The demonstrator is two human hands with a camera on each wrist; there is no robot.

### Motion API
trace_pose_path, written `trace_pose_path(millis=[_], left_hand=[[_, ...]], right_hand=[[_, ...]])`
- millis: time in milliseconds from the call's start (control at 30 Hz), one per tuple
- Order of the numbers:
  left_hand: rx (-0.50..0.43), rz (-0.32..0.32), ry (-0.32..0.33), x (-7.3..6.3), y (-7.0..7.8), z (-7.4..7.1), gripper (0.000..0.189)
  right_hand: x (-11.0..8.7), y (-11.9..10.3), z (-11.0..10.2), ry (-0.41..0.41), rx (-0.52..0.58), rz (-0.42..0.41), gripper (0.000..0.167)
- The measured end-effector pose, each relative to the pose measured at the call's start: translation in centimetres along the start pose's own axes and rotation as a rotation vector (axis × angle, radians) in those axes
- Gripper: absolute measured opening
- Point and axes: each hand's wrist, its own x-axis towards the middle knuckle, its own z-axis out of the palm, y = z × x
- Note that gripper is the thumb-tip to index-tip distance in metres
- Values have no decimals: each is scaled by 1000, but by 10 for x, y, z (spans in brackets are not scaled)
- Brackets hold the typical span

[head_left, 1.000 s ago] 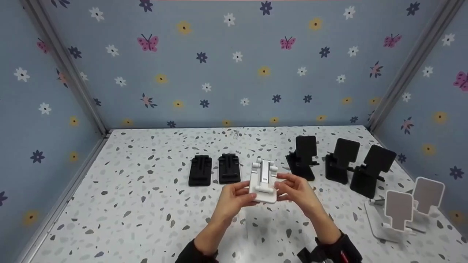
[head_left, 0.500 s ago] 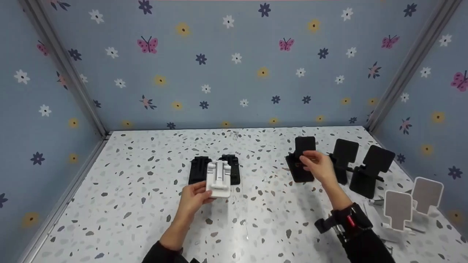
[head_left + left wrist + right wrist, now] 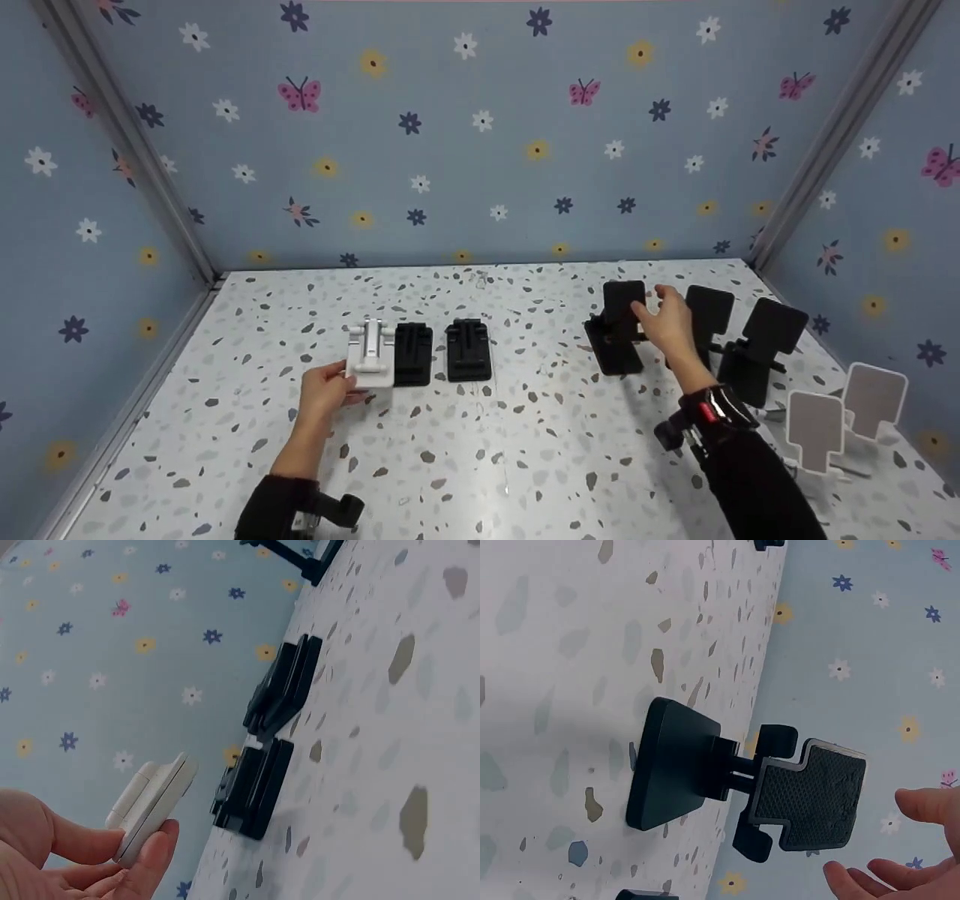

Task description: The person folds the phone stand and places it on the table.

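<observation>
A folded white phone stand (image 3: 370,358) is pinched between the thumb and fingers of my left hand (image 3: 322,394). In the left wrist view that white stand (image 3: 154,806) is held off the table, left of two folded black phone stands (image 3: 413,356) (image 3: 469,352). My right hand (image 3: 669,326) reaches beside the upright plate of an unfolded black phone stand (image 3: 622,304). Seen from the right wrist, its fingers (image 3: 907,874) are spread and apart from that stand's plate (image 3: 814,799). Nothing is in the right hand.
Two more unfolded black stands (image 3: 709,309) (image 3: 776,326) stand to the right, partly behind the right hand and arm. Nearer, at the table's right side, are two unfolded white stands (image 3: 816,427) (image 3: 876,397). Patterned walls (image 3: 480,150) border the speckled table (image 3: 480,465).
The left hand has carried the white stand leftward, past the folded black stands. The right hand has let go of the white stand and moved right to the unfolded black one.
</observation>
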Motion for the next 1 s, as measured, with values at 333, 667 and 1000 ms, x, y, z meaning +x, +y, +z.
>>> trace_pose_path(millis=[333, 667, 1000], left_hand=[[96, -96, 66, 32, -15, -24, 46], [89, -129, 89, 47, -23, -22, 49], [132, -147, 180, 53, -21, -16, 41]], right_hand=[[15, 19, 2, -156, -5, 125, 57], [36, 63, 24, -143, 145, 91, 55], [17, 26, 15, -98, 84, 84, 42]])
